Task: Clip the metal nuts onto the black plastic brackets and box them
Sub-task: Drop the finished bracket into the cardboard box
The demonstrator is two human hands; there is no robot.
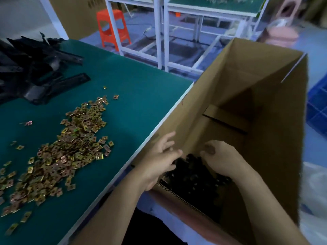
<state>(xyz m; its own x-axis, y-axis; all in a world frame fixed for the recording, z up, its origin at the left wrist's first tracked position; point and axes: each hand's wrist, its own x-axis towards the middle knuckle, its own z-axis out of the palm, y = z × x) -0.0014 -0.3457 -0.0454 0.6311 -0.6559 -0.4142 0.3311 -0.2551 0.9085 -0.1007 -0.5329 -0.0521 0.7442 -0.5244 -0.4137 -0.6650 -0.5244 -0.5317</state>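
A tall open cardboard box (276, 106) stands beside the table's right edge. Black plastic brackets (192, 175) lie packed in its bottom. Both hands reach down into it. My left hand (159, 160) hovers over the near left corner with fingers spread and fairly straight, touching the brackets or just above them. My right hand (221, 156) has its fingers curled downward over the brackets; what they grip is hidden. A wide scatter of gold metal nuts (65, 151) covers the green table (134, 96). A heap of loose black brackets (35, 71) sits at the table's far left.
An orange plastic stool (113, 27) and white-framed workbenches (203, 20) stand beyond the table. A blue crate (318, 106) sits on the floor right of the box. A clear plastic bag (315, 200) lies at the lower right.
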